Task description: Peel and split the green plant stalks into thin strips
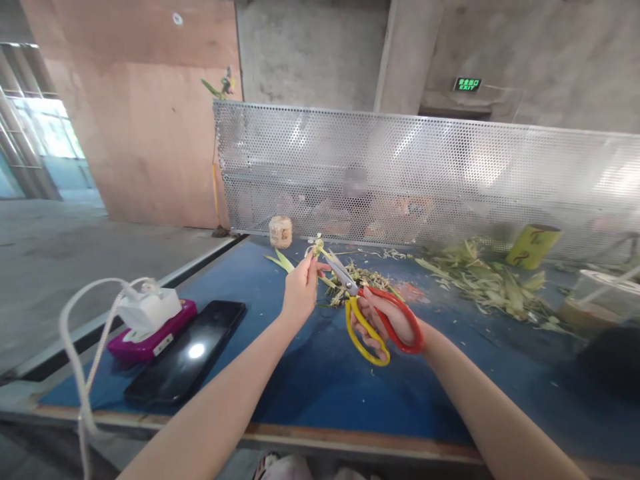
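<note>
My left hand [301, 287] is closed around a small plant [319, 245]. The plant's pale, knobbly end sticks up past the fingertips, and a long green leaf [283, 261] shows to the left of the hand. In my right hand [383, 317] is a pair of scissors [349, 283] with one red and one yellow handle. Their blades are parted a little and point up and left, with the tips close to the plant's pale end; whether they touch it I cannot tell. Behind the scissors lies a heap of trimmed plant bits [365, 279].
On the blue tabletop [310, 393] a black phone [187, 353] lies beside a purple power strip [153, 333] with a white charger and cables. A bundled roll [281, 232] stands at the back. Pale leaves [490, 283], a yellow-green can [533, 246] and a clear cup [603, 293] are at the right. A perforated metal screen [425, 173] borders the table's back.
</note>
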Demonstrator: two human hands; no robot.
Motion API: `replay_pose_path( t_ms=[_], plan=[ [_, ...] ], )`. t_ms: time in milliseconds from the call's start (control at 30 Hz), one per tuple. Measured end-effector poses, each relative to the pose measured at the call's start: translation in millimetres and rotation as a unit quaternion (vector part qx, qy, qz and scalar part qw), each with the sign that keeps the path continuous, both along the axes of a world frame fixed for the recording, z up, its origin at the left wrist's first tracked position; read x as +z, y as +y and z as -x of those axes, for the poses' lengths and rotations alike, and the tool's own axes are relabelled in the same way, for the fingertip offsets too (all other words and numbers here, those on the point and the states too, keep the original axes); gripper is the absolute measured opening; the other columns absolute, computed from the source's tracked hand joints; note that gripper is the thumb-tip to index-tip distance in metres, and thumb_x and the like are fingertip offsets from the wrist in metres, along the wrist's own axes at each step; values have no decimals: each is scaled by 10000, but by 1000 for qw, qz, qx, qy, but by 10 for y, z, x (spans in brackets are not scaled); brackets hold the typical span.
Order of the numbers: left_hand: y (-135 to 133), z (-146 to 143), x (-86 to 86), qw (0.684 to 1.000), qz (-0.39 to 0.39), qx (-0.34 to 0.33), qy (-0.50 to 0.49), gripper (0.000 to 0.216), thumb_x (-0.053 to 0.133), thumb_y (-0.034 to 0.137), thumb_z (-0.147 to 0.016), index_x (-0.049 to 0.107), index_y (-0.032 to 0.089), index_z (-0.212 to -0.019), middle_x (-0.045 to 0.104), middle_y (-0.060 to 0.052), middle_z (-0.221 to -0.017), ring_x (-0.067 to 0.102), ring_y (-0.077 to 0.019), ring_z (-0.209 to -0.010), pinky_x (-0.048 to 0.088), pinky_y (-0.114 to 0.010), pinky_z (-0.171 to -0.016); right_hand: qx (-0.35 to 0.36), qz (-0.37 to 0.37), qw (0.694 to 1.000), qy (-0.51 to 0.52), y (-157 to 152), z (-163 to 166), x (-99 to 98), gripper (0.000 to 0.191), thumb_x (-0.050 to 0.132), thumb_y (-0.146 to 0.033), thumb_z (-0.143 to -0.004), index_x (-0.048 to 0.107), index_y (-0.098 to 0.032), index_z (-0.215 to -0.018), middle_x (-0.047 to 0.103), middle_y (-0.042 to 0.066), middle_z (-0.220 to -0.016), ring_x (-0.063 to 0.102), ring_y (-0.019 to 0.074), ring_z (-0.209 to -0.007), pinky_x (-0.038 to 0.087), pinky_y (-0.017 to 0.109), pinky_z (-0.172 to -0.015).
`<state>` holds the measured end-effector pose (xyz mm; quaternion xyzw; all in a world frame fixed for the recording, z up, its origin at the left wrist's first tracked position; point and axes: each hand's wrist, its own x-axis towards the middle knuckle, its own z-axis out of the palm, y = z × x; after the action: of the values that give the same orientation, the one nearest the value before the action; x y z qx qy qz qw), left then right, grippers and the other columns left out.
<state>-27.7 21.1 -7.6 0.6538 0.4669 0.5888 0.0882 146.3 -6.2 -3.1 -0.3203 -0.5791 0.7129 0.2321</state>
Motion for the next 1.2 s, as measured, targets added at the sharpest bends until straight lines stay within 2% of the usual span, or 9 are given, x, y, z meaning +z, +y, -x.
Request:
replay_pose_path(
  t_ms=[133, 433, 733, 933, 1033, 1200],
  plan=[
    [-9, 0, 13, 1000, -3, 2, 2, 369, 284, 312, -870, 579, 115, -969, 648, -46, -693, 575, -138, -635, 441, -260, -673, -5, 6, 1000, 0, 4, 7, -5, 517, 293, -624, -770, 464, -144, -679, 444, -20, -547, 420, 64, -356, 399, 198, -297],
    [10, 7, -6, 1000, -6, -7, -1, 362, 276, 312, -872, 556, 124, -1004, 669, -51, -757, 567, -131, -641, 436, -264, -668, -28, 28, 999, -28, -5, 25, 81, 498, 152, -543, -844, 402, -164, -639, 408, -36, -486, 351, 51, -264, 328, 176, -204],
    [25, 32, -16, 1000, -4, 20, 17, 364, 284, 316, -867, 593, 137, -942, 647, -33, -694, 541, -117, -573, 419, -235, -590, -59, 36, 992, -108, -21, 16, 139, 516, 228, -597, -807, 422, -156, -620, 411, -40, -460, 316, 35, -231, 273, 151, -162],
    [34, 25, -33, 1000, -6, 22, 19, 366, 286, 314, -867, 604, 138, -913, 635, -26, -663, 543, -116, -578, 424, -230, -608, -19, 49, 998, -41, -44, 20, 87, 533, 173, -586, -822, 426, -155, -636, 420, -35, -496, 365, 42, -271, 329, 158, -205],
    [33, 10, -44, 1000, 2, 10, 29, 361, 289, 303, -867, 574, 136, -1014, 644, -26, -688, 558, -121, -619, 431, -237, -646, -9, 44, 999, -13, -49, 21, 66, 525, 178, -593, -816, 424, -158, -656, 435, -28, -514, 391, 52, -294, 357, 169, -232],
    [50, 8, -62, 999, 0, -3, 35, 397, 283, 293, -870, 453, 139, -1194, 664, -33, -777, 563, -123, -645, 433, -249, -675, -30, 43, 998, -41, -17, 24, 81, 496, 153, -581, -824, 380, -177, -647, 417, -41, -483, 352, 56, -254, 321, 179, -196]
  ],
)
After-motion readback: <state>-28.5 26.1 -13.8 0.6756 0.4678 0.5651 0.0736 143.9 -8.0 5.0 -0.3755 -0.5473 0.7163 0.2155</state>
